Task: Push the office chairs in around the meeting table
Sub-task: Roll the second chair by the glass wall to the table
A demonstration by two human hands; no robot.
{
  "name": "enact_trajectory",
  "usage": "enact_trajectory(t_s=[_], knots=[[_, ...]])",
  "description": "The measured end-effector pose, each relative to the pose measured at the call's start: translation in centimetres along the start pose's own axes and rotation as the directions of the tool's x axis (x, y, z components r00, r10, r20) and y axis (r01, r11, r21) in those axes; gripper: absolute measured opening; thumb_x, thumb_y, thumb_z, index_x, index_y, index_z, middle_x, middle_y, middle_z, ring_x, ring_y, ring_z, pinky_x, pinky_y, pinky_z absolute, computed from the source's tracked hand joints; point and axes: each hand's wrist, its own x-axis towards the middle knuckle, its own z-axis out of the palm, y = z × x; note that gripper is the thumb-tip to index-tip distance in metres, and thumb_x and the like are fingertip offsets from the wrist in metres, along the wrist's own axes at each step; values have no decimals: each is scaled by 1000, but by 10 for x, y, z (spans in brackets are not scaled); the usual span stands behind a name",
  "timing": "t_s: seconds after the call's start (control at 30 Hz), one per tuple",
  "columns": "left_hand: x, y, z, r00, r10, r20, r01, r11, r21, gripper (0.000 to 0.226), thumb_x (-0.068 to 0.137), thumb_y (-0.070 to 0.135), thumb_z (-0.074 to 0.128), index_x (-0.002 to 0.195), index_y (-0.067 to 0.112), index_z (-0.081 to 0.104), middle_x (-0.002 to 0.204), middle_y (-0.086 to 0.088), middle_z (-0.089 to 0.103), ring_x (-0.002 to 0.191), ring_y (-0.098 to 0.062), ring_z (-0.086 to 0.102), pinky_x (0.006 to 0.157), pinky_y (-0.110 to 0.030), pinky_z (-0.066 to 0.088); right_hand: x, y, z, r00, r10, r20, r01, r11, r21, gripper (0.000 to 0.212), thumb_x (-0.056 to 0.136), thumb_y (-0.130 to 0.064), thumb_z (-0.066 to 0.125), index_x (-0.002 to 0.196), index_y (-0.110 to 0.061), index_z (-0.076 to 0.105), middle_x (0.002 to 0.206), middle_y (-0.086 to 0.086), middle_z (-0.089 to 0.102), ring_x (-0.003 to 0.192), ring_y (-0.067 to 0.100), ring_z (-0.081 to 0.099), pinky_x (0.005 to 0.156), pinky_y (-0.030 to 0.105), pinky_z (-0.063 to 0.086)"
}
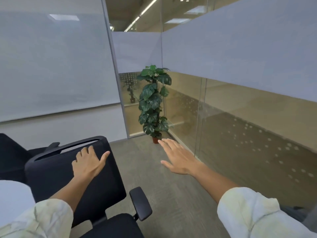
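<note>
A black office chair [97, 194] stands at the lower left, its mesh backrest facing me. Its seat is at the bottom edge and one armrest [140, 203] sticks out to the right. My left hand [89, 162] lies on the upper backrest, fingers curled at the slot under the top rim and thumb spread toward the right edge. My right hand [176, 158] hovers over the carpet to the right of the chair, fingers spread, holding nothing. A white rounded corner of the meeting table [13, 191] shows at the left edge.
A second black chair [10, 155] stands behind the first at the far left. A tall potted plant [154, 103] fills the room's corner. A whiteboard [51, 66] hangs on the left wall; a glass partition [240, 134] runs along the right. Grey carpet [171, 194] lies between.
</note>
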Motion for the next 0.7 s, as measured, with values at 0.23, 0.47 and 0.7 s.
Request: enact_trajectory(t_s=[0.23, 0.47, 0.7], knots=[[36, 19, 30, 990, -140, -13, 140, 990, 19, 88, 89, 77, 35, 142, 6, 41, 148, -21, 43, 137, -42, 39, 105, -60, 38, 56, 55, 31, 995, -98, 16, 97, 994, 54, 80, 99, -45, 53, 159, -16, 8, 164, 11, 20, 150, 26, 16, 121, 43, 20], [99, 30, 75, 962, -271, -34, 272, 962, 14, 89, 90, 77, 32, 144, 7, 40, 151, -21, 40, 138, -42, 36, 107, -60, 36, 151, 98, 78, 976, -205, 76, 199, 977, 75, 81, 99, -45, 53, 159, -17, 6, 164, 12, 18, 151, 28, 14, 122, 47, 21], [174, 52, 109, 940, -339, -38, 340, 940, 29, 87, 92, 75, 34, 145, 6, 39, 150, -21, 40, 139, -40, 36, 107, -56, 36, 262, 136, 117, 949, -301, 92, 290, 950, 119, 80, 99, -45, 52, 159, -15, 8, 165, 13, 18, 151, 28, 13, 122, 46, 19]])
